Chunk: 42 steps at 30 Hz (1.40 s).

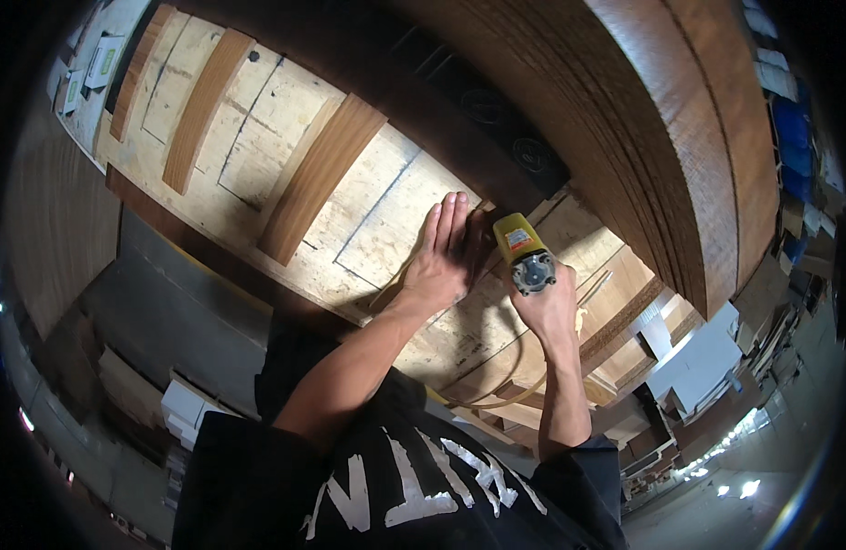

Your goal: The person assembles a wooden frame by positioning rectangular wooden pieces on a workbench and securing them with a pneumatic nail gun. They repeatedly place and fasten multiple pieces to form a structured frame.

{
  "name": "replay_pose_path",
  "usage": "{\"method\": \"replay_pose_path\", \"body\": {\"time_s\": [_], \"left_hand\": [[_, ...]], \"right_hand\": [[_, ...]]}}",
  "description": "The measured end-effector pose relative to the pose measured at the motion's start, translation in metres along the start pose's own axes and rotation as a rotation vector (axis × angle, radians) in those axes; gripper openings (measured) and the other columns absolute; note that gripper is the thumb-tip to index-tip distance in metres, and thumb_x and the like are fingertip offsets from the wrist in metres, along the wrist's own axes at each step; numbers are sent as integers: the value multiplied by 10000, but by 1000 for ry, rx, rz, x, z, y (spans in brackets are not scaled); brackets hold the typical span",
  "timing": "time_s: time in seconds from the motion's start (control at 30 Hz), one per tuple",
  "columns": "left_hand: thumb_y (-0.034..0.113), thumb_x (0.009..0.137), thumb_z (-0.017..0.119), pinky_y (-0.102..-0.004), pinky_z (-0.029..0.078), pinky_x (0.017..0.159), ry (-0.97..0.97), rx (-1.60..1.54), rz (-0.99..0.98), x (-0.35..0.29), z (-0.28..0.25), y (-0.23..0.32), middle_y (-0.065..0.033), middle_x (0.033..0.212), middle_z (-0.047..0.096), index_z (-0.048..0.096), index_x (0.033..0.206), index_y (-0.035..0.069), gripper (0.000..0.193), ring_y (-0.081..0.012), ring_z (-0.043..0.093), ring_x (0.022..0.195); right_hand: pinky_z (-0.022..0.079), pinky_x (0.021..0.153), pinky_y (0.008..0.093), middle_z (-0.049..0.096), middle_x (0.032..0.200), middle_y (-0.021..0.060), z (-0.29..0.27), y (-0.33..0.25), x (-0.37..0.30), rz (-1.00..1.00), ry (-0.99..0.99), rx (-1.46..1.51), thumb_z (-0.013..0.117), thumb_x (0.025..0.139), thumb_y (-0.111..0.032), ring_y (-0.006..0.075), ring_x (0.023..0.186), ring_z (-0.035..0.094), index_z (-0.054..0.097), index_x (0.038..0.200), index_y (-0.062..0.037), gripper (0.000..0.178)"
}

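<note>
My right hand [544, 307] is closed round the handle of a yellow nail gun [517, 236] with a grey metal end cap. A thin hose [496, 401] curves below it across the board. Just left of the tool, my left hand [439, 266] presses down with its fingers stretched out. A dark patch between that hand and the gun may be a wood strip or shadow; I cannot tell. Both are over a pale plywood board [373, 202] marked with dark pencil lines. Farther left, a brown wood strip [322, 179] and another strip [206, 110] lie across the board.
Large brown curved panels [643, 101] rise at the upper right, close beyond the nail gun. A dark beam [414, 69] runs along the board's far edge. Wood offcuts and a white sheet [693, 362] lie at the right. White boxes [186, 408] stand on the lower left.
</note>
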<state>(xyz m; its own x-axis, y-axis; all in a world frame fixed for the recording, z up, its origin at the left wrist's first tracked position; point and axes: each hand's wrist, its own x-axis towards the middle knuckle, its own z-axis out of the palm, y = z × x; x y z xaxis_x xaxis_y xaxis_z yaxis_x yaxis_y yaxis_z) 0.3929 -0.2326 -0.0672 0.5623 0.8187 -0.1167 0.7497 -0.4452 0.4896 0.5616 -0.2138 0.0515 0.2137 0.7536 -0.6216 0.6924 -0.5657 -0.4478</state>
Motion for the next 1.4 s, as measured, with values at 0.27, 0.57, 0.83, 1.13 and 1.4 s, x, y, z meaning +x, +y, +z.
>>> {"method": "replay_pose_path", "body": {"time_s": [0.27,0.57,0.83,1.13,1.4], "left_hand": [[298,1052,377,-546,61,1282,-24,-89,-43,3,-5,-1,-369,1643,63,171,1545,-147,695,-479,34,1557],[467,1014,494,-677,-18,1216,80,227,-234,-3,-84,-136,-325,1668,68,183,1596,-68,850,-409,28,1573],[463,1008,522,-603,22,1251,-14,188,-165,10,-108,-181,-385,1627,131,245,1510,-201,878,-477,53,1552],[342,1037,457,-577,76,1266,-57,144,-83,9,-110,-190,-424,1601,147,228,1486,-236,767,-533,107,1530],[161,949,476,-568,94,1273,-76,59,-122,13,-113,-191,-431,1574,225,283,1475,-214,674,-539,164,1520]], "right_hand": [[575,747,465,716,841,294,20,8,-24,74,109,65,771,773,-187,430,853,732,726,1000,69,346],[576,740,454,723,842,277,25,-11,-31,200,189,138,755,789,-200,409,852,739,737,944,59,302],[553,691,410,751,862,221,40,-33,-37,404,218,50,704,827,-207,278,781,739,732,1042,65,348],[568,678,361,754,815,151,72,-152,25,167,53,214,777,818,-306,228,729,728,738,977,56,397],[575,679,389,744,786,191,77,-174,63,-16,116,6,768,804,-281,290,694,730,744,919,51,352]]}}
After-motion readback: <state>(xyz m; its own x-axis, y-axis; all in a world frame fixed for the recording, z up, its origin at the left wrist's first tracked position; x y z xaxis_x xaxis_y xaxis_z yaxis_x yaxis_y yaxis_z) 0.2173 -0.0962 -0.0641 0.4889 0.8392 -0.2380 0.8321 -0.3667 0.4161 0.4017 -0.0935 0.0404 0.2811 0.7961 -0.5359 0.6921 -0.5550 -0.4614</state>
